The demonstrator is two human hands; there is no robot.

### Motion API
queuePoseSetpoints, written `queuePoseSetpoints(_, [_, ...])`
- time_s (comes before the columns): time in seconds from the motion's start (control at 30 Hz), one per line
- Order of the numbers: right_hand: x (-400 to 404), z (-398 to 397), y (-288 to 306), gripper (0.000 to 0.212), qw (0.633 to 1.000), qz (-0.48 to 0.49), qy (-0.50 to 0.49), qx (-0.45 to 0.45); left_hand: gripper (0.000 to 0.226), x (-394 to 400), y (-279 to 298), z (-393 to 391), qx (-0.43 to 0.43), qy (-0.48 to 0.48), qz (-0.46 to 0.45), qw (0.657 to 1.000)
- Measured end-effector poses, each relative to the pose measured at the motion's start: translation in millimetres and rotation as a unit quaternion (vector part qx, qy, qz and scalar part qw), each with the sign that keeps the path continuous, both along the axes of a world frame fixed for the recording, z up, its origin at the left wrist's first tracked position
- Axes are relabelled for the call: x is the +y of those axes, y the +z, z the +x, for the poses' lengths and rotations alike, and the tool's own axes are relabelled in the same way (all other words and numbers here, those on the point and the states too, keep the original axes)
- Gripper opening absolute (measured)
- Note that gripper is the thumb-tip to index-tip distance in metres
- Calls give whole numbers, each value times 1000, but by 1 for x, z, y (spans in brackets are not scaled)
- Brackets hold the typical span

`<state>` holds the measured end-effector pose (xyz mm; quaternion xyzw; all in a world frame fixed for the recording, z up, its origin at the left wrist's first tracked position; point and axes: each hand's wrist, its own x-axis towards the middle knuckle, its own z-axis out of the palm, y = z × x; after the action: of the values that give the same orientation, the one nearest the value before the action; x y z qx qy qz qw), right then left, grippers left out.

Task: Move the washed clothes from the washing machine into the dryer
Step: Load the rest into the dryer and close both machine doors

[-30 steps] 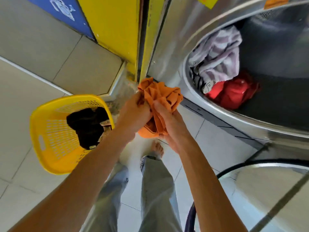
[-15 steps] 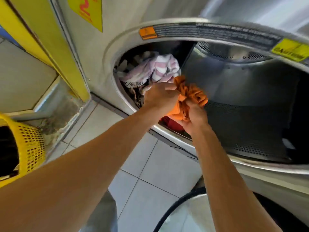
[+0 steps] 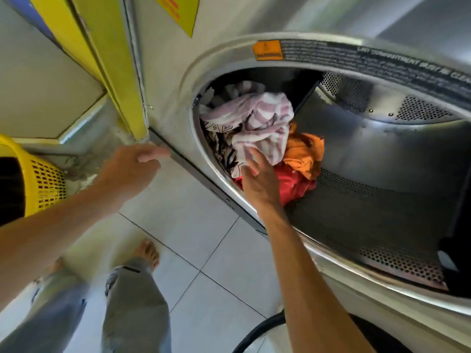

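Both hands are empty: right hand (image 3: 260, 182) spread at the dryer (image 3: 229, 72) rim, left hand (image 3: 132, 166) loosely curled. Best reach to the basket (image 3: 43, 179) for more.

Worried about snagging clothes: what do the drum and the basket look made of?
Drum: seems bare metal, likely stainless steel, judging by its grey sheen and rows of small punched holes. Basket: looks like moulded plastic, glossy yellow, with a grid of slots in its wall.
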<state>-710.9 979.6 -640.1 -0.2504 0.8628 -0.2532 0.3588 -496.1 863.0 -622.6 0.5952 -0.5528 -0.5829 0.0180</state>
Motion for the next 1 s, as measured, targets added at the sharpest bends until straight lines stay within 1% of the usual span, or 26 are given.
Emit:
queuePoseSetpoints(0.1, [-19,77,-16,45,996,-13,62,-69,31,-16,-25,77,-58,9,4,998])
queuePoseSetpoints(0.13, [-26,101,-18,43,993,-13,85,-86,34,-21,-50,109,-64,12,11,998])
queuePoseSetpoints(0.2, [-39,150,-18,39,982,-23,147,-116,57,-30,-70,166,-96,34,9,995])
queuePoseSetpoints(0.23, [-45,171,-19,38,975,-25,183,-122,51,-33,-71,188,-104,63,11,992])
queuePoseSetpoints(0.27, [-52,190,-21,37,968,-27,217,-122,37,-35,-63,202,-109,99,14,989])
queuePoseSetpoints(0.3, [-60,209,-22,36,959,-30,254,-119,32,-37,-44,206,-111,133,16,985])
queuePoseSetpoints(0.37, [-73,244,-26,36,942,-35,315,-114,37,-42,-41,228,-113,175,17,978])
queuePoseSetpoints(0.47, [-94,295,-28,39,915,-17,383,-124,42,-45,-53,265,-113,172,38,978])
queuePoseSetpoints(0.57, [-116,341,-38,43,896,-4,420,-143,34,-50,-62,293,-100,255,52,960])
queuePoseSetpoints(0.63, [-131,365,-51,50,890,14,432,-143,36,-51,-67,306,-67,313,64,945])
queuePoseSetpoints(0.7, [-149,387,-72,58,880,36,459,-117,38,-52,-84,325,-44,350,70,933])
queuePoseSetpoints(0.8, [-173,419,-119,76,862,57,500,-67,36,-56,-114,355,-91,379,66,919])
queuePoseSetpoints(0.9, [-191,442,-179,95,833,128,539,0,38,-57,-153,374,-95,359,86,925])
queuePoseSetpoints(1.0, [-202,458,-238,103,793,192,575,63,39,-55,-191,385,-97,345,104,928])
